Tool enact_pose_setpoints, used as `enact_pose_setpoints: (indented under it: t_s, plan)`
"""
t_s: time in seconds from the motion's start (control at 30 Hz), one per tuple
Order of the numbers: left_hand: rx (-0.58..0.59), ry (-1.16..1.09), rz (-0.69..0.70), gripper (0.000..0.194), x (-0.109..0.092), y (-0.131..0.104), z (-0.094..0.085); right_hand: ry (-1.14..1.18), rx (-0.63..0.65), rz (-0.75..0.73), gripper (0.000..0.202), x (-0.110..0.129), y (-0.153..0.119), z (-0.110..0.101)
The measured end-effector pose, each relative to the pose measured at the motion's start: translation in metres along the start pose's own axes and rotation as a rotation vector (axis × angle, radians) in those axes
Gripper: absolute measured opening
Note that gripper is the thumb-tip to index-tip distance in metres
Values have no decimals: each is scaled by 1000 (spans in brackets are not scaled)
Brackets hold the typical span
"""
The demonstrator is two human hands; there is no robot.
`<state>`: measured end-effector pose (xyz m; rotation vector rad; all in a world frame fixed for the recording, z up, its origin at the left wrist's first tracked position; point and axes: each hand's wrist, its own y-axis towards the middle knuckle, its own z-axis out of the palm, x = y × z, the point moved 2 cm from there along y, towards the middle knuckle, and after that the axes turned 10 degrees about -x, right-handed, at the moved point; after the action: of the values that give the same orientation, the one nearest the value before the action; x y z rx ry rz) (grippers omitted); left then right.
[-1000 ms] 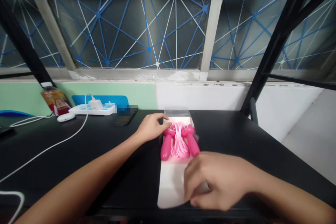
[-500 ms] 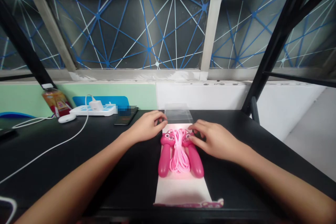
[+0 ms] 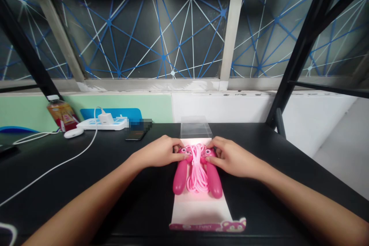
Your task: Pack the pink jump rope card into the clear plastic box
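Note:
A pink jump rope (image 3: 197, 177) lies on an opened-out card package (image 3: 198, 209) in the middle of the black desk. Its cord is bundled between two dark pink handles with animal-face heads. My left hand (image 3: 164, 152) grips the head of the left handle between thumb and fingers. On the other side, my right hand (image 3: 230, 155) pinches the head of the right handle the same way. Both handles rest on the card, their rounded ends toward me. Behind them a clear plastic box (image 3: 196, 128) stands at the package's far end.
On the left are a drink bottle (image 3: 62, 113), a white power strip (image 3: 115, 124) with a plugged-in charger, a white earbud case (image 3: 73, 133) and a dark phone (image 3: 137, 132). A white cable (image 3: 72, 156) crosses the desk. Black frame posts (image 3: 300, 57) flank the window.
My left hand has moved from the package's far left edge down onto the left handle's head. My right hand has closed on the right handle's head.

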<state>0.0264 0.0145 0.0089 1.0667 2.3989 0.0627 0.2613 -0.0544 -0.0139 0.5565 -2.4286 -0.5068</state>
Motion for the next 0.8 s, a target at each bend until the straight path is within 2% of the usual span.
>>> enact_pose_setpoints:
  t_s: [0.2, 0.37, 0.5, 0.67, 0.8]
  plan:
    - [71, 25, -5, 41, -4, 3, -5, 41, 34, 18, 25, -1, 1, -7]
    - [6, 56, 45, 35, -6, 8, 2, 8, 44, -11, 24, -6, 1, -11]
    - [-10, 62, 21, 35, -6, 13, 7, -93, 63, -44, 25, -8, 2, -12]
    - [-46, 144, 17, 35, -8, 16, 9, -418, 20, -180, 26, 14, -1, -12]
    - [-72, 210, 34, 34, -9, 17, 12, -365, 127, -381, 46, 38, -13, -5]
